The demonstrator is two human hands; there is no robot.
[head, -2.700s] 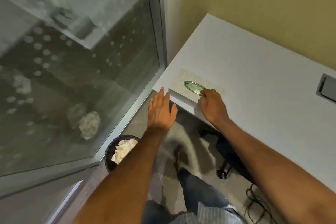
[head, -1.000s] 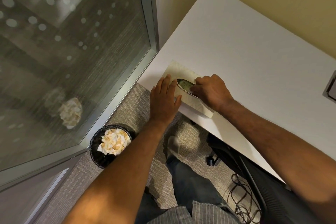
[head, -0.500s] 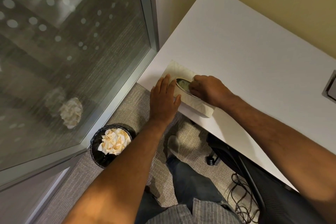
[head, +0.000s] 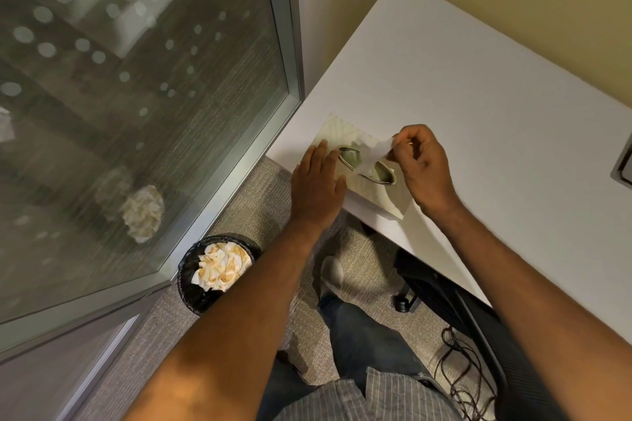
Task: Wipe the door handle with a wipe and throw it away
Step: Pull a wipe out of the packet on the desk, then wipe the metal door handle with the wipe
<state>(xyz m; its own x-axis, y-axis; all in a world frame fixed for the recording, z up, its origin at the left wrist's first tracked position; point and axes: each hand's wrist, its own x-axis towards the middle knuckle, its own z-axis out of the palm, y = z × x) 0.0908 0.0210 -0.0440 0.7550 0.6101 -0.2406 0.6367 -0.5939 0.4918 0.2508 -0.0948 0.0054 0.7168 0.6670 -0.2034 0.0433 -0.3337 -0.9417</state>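
A pale tissue box with an oval slot sits at the near corner of the white desk. My left hand lies flat against the box's left end, fingers apart. My right hand is raised just above the box and pinches a white wipe that stretches out of the slot. The door handle is not in view. A black bin full of crumpled wipes stands on the carpet below the desk corner.
A glass door panel with a metal frame and frosted dots fills the left side. A black office chair and loose cables sit under the desk at the right. My legs stand on grey carpet.
My right hand has lifted from the box slot, drawing a white wipe partly out. My left hand stays against the box.
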